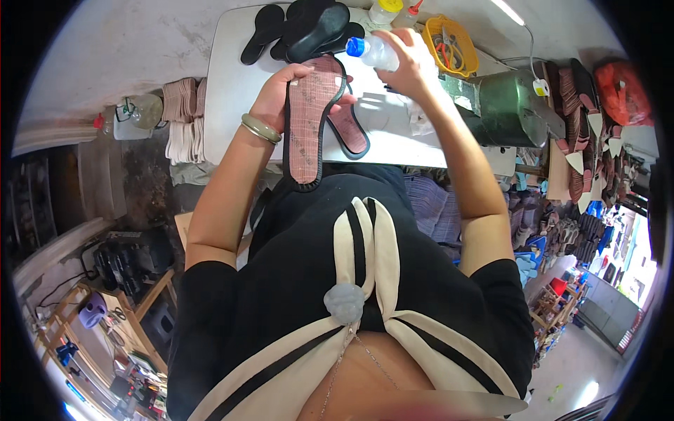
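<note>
Sole [313,119] held over table [232,91] edge; second sole [349,130] laid beneath, right; bottle [372,51] above; basket [453,45] placed far right.

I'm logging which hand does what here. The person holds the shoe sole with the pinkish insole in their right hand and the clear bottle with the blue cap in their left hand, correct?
Not quite: the hands are swapped. In the head view, the left hand holds the shoe sole with the pinkish insole, and the right hand holds the clear bottle with the blue cap, above the white table.
</note>
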### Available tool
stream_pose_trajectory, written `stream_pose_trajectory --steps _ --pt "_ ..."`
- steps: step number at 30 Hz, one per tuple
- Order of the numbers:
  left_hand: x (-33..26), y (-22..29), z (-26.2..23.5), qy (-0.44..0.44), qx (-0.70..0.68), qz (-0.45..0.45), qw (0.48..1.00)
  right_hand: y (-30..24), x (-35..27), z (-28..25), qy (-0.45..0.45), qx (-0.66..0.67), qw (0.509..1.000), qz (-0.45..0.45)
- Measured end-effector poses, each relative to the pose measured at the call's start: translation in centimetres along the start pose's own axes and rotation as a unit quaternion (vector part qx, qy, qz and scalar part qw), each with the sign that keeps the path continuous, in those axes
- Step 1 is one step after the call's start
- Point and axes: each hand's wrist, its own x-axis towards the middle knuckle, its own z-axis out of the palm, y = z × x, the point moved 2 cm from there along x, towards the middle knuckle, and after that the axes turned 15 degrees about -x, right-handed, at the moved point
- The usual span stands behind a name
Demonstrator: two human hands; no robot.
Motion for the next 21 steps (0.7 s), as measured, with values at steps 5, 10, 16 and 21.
stream_pose_trajectory --steps 5,10,16,21 --pt "0.0 -0.9 0.8 0.001 -0.017 0.006 1.000 -0.2 2.2 -1.9 -0.047 -0.147 0.981 -0.120" --pt "1.1 -1.6 -0.1 0.006 0.025 0.015 1.000 -0.1 2.9 -2.0 -0.056 -0.152 0.973 -0.164" --pt "1.1 -1.8 1.1 -0.010 -0.036 0.005 0.999 -0.3 4.0 -3.2 -0.080 -0.204 0.957 -0.187" --pt "1.1 -2.0 1.8 0.021 -0.012 0.004 1.000 -0.2 3.8 -3.3 -0.071 -0.202 0.961 -0.176"
